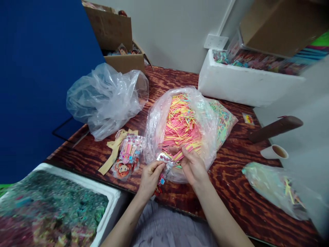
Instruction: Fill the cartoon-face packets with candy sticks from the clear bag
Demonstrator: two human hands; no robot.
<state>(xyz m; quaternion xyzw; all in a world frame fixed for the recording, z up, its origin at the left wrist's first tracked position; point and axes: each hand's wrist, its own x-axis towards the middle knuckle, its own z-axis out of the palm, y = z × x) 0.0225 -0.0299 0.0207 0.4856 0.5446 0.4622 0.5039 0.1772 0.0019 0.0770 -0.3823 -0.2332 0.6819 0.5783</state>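
My left hand [150,176] is closed on a small clear printed packet [164,161], held at its open top just in front of a big plastic bag [159,116]. My right hand [191,164] pinches a small bunch of pink and yellow sticks [183,154] at the packet's mouth. The big bag lies open on the wooden table [226,178] and is full of thin coloured sticks [180,123]. A filled packet with a monkey picture [126,159] lies on the table left of my left hand.
A crumpled empty plastic bag [105,97] and a cardboard box [115,37] sit at the back left. White foam boxes stand at the back right [244,85] and front left [108,195]. A paper cup [273,151], a brown roll [276,128] and another stick bag [275,188] lie right.
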